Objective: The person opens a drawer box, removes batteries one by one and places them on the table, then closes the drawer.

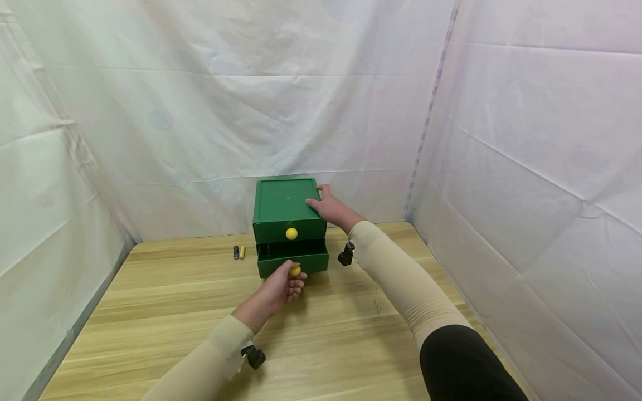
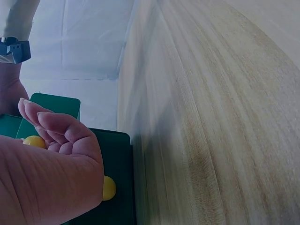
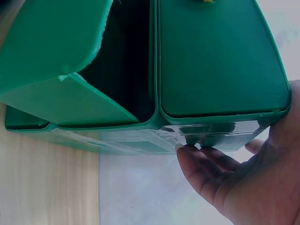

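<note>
A green two-drawer cabinet (image 1: 286,200) stands near the back of the wooden table. Its lower drawer (image 1: 316,263) is pulled partway out, and the dark interior shows in the right wrist view. The upper drawer (image 3: 220,61), with its own yellow knob (image 1: 291,234), is closed. My left hand (image 1: 281,288) pinches the lower drawer's yellow knob (image 2: 109,188), the other fingers loosely bent below. At the cabinet's right side, my right hand (image 1: 333,210) grips the top edge, thumb on top and fingertips against the taped side wall (image 3: 215,133).
Two small batteries, one dark (image 1: 236,252) and one yellow (image 1: 242,252), stand on the table (image 1: 180,312) left of the cabinet. White cloth walls (image 1: 241,111) enclose the table at the back and both sides. Each sleeve carries a small black camera (image 1: 346,254).
</note>
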Demonstrator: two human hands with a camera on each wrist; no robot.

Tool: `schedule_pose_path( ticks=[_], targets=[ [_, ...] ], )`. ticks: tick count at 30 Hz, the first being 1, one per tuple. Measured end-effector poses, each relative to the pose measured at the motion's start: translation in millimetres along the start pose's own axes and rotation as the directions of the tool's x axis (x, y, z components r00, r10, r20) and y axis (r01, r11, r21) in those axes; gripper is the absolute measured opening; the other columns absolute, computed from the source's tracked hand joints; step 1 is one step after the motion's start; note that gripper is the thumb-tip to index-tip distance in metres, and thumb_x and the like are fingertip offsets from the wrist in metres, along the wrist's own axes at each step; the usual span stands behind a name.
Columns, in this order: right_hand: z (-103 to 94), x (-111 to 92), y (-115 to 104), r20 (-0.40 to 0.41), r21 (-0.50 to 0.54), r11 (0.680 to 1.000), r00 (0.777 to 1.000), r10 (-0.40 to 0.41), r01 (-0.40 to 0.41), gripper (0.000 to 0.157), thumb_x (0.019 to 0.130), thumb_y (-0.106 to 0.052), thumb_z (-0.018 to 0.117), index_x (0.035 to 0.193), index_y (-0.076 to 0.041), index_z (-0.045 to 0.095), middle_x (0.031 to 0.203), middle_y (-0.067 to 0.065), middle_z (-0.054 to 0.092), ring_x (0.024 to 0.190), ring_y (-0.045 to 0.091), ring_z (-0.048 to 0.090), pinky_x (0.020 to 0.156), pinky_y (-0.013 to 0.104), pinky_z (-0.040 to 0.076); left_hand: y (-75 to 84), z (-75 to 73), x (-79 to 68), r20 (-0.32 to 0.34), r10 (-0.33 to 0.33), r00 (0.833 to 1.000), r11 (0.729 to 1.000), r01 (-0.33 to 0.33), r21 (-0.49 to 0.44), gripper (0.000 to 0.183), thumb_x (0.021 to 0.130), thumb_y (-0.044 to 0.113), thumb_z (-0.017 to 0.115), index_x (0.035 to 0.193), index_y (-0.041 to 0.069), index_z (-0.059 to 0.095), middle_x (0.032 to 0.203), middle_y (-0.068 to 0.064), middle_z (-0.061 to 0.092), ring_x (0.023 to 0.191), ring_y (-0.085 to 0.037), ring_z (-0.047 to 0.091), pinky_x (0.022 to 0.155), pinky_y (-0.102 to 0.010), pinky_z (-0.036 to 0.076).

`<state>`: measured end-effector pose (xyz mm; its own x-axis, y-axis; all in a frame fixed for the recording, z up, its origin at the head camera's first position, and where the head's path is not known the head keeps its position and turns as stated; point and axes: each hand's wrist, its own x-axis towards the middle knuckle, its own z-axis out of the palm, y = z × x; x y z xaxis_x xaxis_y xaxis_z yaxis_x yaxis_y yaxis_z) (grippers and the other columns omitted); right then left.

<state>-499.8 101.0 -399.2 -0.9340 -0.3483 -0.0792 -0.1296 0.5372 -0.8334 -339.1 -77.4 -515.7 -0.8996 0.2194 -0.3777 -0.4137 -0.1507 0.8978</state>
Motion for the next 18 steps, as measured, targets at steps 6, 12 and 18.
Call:
schedule_pose_path(
  ticks=[6, 12, 18],
  targets=[
    [0.1, 6.1, 1.3, -0.003, -0.007, 1.000, 1.000, 0.026, -0.026, 0.077, 0.104, -0.050, 0.049, 0.160, -0.023, 0.004, 0.156, 0.015, 0.038, 0.140, 0.027, 0.043, 0.111, 0.049, 0.038, 0.6, 0.3, -2.7, 0.008, -0.005, 1.000, 1.000, 0.005, 0.005, 0.051, 0.098, 0.048, 0.050, 0.105, 0.000, 0.066, 0.078, -0.001, 0.059, 0.070, -0.015, 0.053, 0.065, -0.027, 0.044],
    [0.7, 6.3, 1.1, -0.012, -0.009, 0.999, 0.999, 0.040, -0.040, 0.075, 0.104, -0.049, 0.050, 0.159, -0.025, 0.006, 0.157, 0.014, 0.036, 0.142, 0.026, 0.040, 0.112, 0.048, 0.037, 0.0, -0.9, -6.7, 0.031, -0.021, 0.999, 1.000, 0.021, 0.017, 0.053, 0.098, 0.048, 0.050, 0.107, -0.001, 0.066, 0.079, -0.001, 0.061, 0.071, -0.015, 0.055, 0.065, -0.027, 0.045],
    [1.1, 4.3, 0.5, -0.008, -0.009, 0.999, 0.999, 0.037, -0.037, 0.074, 0.104, -0.049, 0.050, 0.159, -0.026, 0.006, 0.158, 0.013, 0.034, 0.143, 0.026, 0.039, 0.113, 0.048, 0.036, -1.9, -0.9, -9.7, 0.048, -0.017, 0.999, 1.000, 0.016, 0.020, 0.050, 0.097, 0.048, 0.051, 0.104, 0.002, 0.068, 0.079, -0.001, 0.063, 0.071, -0.014, 0.055, 0.066, -0.026, 0.046]
  ],
)
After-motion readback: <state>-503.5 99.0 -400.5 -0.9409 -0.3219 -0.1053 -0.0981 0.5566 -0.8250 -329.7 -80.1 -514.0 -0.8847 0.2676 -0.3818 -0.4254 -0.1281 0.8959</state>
